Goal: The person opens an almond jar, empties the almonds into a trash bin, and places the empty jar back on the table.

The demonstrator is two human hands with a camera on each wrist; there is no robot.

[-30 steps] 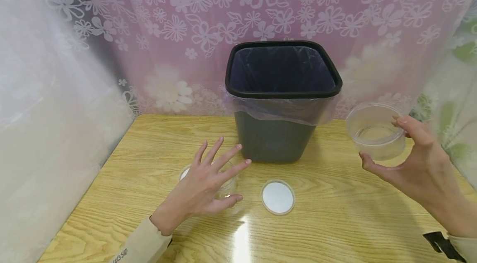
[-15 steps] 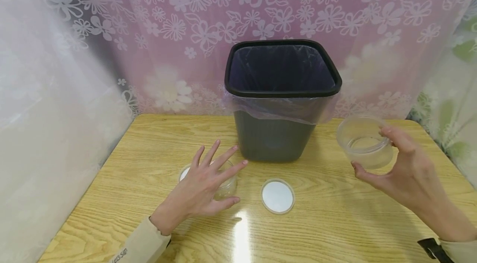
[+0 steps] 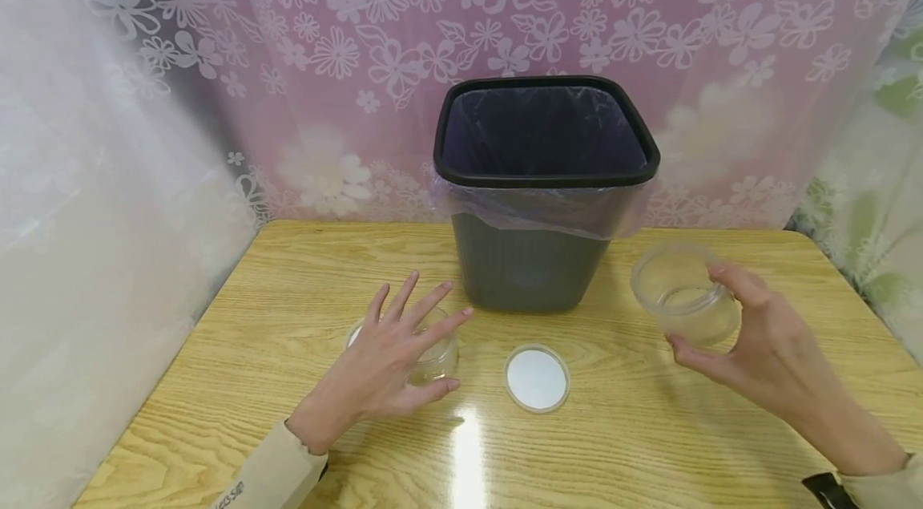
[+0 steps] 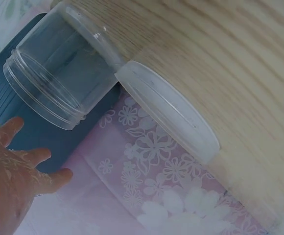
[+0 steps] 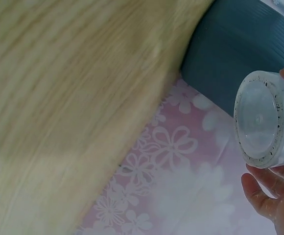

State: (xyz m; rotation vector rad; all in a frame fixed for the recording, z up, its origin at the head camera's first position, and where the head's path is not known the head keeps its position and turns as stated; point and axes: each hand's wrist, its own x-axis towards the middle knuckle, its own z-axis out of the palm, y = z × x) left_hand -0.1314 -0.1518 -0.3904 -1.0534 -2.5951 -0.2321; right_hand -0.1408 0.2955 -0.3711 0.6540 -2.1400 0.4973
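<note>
My right hand [image 3: 775, 349] grips a clear, round plastic jar [image 3: 678, 317] between thumb and fingers, raised over the right side of the table. The jar is tilted, and its base [image 5: 257, 122] faces the right wrist camera. My left hand [image 3: 378, 365] hovers with fingers spread, apart from a second clear jar [image 4: 59, 68] that stands on the table. In the head view that hand partly covers this jar [image 3: 440, 361]. A round lid [image 4: 171, 110] lies against it, mostly hidden in the head view. Another lid [image 3: 537, 379], white-centred with a clear rim, lies between the hands.
A dark grey bin [image 3: 530, 260] with a black rim and a purplish plastic liner stands at the back of the wooden table [image 3: 238, 381]. Behind it hangs a pink flowered curtain [image 3: 346, 92]. Pale sheets hang at both sides.
The right hand has moved left and down, toward the person, with the jar. My left hand has shifted only slightly left. The standing jar and the lids stay in place.
</note>
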